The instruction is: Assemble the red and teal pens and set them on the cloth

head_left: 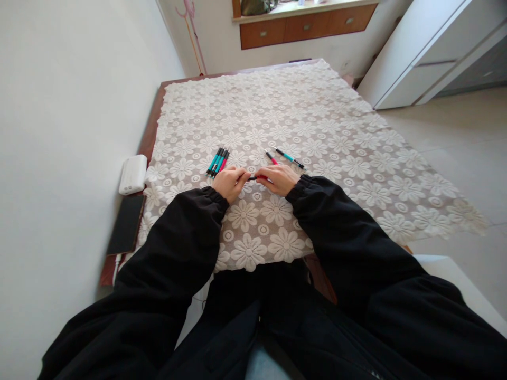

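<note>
Between my two hands is a pen with a black section and some red, lying sideways just above the tablecloth. My left hand pinches its black end, and my right hand is closed around the red part; the fingers cover most of it. Just beyond my left hand, several teal pens lie side by side with a red pen. Past my right hand rest another red and black pen and a teal and black pen, both slanted.
A lace flower tablecloth covers the table. At the left edge, by the wall, are a white box-shaped device and a dark phone-like slab with a white cable. A white cabinet stands at the far right.
</note>
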A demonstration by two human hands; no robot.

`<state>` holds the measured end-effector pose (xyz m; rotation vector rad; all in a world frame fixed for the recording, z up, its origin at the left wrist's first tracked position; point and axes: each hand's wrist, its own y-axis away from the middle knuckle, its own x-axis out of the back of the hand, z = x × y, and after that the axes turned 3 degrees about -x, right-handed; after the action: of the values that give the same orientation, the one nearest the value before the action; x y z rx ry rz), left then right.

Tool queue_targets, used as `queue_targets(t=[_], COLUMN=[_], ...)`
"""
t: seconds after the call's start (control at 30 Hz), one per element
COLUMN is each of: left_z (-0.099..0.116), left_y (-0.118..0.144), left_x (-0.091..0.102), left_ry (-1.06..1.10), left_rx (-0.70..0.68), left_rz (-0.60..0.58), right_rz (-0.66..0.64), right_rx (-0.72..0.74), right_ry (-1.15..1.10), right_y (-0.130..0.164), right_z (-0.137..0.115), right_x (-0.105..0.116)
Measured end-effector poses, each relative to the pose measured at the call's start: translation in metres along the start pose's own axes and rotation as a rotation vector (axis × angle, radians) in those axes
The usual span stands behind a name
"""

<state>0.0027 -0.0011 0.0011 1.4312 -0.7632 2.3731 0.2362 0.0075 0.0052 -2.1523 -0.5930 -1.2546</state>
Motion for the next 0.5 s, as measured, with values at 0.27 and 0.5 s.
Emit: queue_targets(t=[0.27,0.5], left_z=[-0.0002,-0.0002], left_y=[0.0016,0.0007], left_x=[0.0,0.0012], left_ry=[0.179,0.066], left_rx=[-0.115,-0.027], left_rz=[0.022,-0.001], right_rz=[-0.009,-0.009], right_rx=[-0.056,-0.024], right_ry=[0.003,0.004], right_y=[0.0011,0.001], right_z=[0.0003,-0.0013], right_x=[0.001,0.0023])
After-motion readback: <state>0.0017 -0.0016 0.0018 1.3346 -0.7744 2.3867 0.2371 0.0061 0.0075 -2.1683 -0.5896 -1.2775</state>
